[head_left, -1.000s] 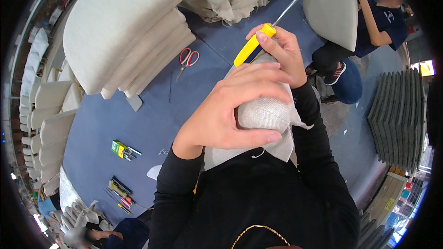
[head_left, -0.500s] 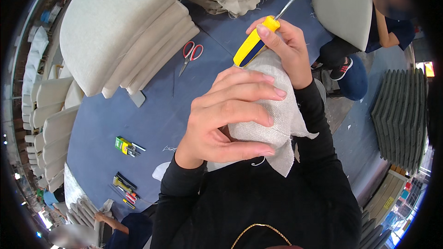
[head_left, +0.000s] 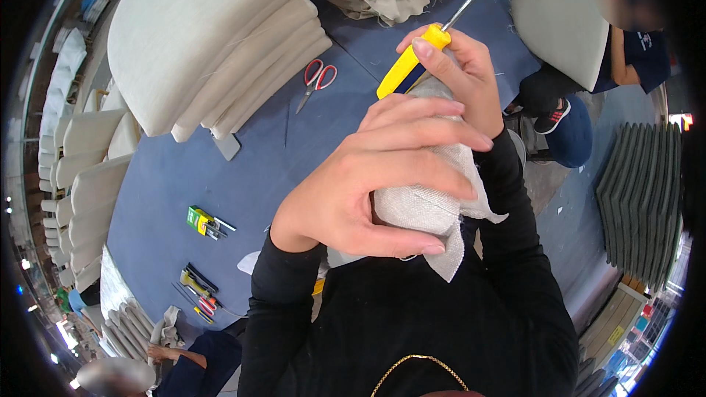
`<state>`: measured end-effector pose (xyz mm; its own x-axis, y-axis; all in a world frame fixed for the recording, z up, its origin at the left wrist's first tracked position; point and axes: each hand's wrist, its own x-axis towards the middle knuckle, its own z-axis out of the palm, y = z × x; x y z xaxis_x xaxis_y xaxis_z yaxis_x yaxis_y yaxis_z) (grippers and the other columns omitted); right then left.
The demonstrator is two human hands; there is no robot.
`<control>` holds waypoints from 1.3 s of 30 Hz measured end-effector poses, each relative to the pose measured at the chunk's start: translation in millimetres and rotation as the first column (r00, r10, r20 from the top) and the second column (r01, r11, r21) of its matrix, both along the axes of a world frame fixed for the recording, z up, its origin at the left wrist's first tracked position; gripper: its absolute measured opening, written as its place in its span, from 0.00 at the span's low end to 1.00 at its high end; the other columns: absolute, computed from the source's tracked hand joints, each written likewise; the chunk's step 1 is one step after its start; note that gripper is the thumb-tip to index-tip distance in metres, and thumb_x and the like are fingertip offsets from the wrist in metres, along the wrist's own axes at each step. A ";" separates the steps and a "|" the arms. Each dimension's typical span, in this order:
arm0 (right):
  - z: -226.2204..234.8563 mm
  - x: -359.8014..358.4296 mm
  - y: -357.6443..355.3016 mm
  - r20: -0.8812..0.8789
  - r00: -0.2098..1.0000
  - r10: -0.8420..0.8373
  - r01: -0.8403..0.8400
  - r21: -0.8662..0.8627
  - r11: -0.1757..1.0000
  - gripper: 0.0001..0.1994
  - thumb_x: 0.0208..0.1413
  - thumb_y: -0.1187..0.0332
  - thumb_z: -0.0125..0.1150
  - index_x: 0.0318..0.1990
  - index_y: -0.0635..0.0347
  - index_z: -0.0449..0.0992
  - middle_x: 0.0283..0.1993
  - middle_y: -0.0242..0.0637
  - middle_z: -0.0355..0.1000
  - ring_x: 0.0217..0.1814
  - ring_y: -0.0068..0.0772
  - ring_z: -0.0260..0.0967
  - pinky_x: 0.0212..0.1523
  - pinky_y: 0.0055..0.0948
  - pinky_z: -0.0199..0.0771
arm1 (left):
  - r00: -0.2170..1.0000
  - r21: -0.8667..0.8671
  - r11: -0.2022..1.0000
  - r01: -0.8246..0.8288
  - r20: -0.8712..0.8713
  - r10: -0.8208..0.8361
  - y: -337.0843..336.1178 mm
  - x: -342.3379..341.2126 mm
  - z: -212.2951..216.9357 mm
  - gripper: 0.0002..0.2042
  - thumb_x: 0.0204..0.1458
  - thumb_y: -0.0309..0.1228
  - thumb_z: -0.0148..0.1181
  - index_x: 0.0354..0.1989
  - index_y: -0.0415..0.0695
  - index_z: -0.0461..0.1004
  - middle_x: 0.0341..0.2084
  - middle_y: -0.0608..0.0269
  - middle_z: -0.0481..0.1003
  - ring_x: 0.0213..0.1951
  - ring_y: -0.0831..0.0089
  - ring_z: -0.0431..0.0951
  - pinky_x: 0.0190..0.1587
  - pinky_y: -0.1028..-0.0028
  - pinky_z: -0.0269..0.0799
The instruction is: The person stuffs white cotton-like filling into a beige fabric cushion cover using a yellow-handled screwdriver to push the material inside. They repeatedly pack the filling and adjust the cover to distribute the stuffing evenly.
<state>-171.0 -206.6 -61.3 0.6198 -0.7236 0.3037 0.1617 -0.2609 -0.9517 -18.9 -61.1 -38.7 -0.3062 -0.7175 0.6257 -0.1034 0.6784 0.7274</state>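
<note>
One broad blue table (head_left: 257, 191) fills much of the view, a stack of pale cushions (head_left: 213, 37) at its far left. The cloth-covered piece (head_left: 415, 207) is between the hands, close before the chest. The left hand (head_left: 368, 180) holds it in a wide curve, thumb apart from spread fingers. The right hand (head_left: 471, 84) closes around the screwdriver (head_left: 412, 62), whose shaft points away; should that grip slacken, the metal could swing and snag cloth. Scissors (head_left: 318, 81) lie well apart. A loose fabric corner (head_left: 452, 254) hangs free, and uneven pulling could crease it.
</note>
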 end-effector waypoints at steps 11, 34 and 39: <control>-0.5 5.5 0.0 -0.015 0.999 -0.031 0.032 0.095 0.995 0.15 0.68 0.59 0.66 0.43 0.66 0.83 0.40 0.34 0.82 0.43 0.22 0.75 0.50 0.25 0.73 | 0.992 0.273 0.957 -0.097 -0.053 0.116 9.7 -8.0 12.8 0.33 0.37 0.35 0.81 0.57 0.49 0.78 0.65 0.49 0.72 0.68 0.45 0.69 0.70 0.53 0.62; -12.5 -20.2 -4.4 0.015 0.985 -0.171 0.170 0.075 0.983 0.17 0.70 0.57 0.64 0.43 0.66 0.85 0.34 0.28 0.76 0.31 0.13 0.59 0.35 0.18 0.59 | 0.843 0.358 0.766 -0.533 0.145 0.518 76.4 -41.0 -8.3 0.49 0.37 0.43 0.81 0.71 0.37 0.67 0.65 0.42 0.74 0.68 0.52 0.75 0.68 0.60 0.68; -21.7 5.1 -30.7 0.075 0.992 -0.101 0.090 0.137 0.987 0.17 0.69 0.58 0.65 0.43 0.68 0.85 0.32 0.25 0.74 0.31 0.12 0.58 0.34 0.18 0.58 | 0.898 0.629 0.723 -0.285 -0.089 0.431 43.1 -2.6 -2.0 0.46 0.52 0.65 0.59 0.69 0.36 0.71 0.63 0.47 0.75 0.62 0.57 0.76 0.66 0.66 0.64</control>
<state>-165.9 -237.3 -82.9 0.5233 -0.8155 0.2474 0.2203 -0.1510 -0.9637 -21.5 -18.0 -40.7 0.1392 -0.9885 0.0593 -0.0426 0.0538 0.9976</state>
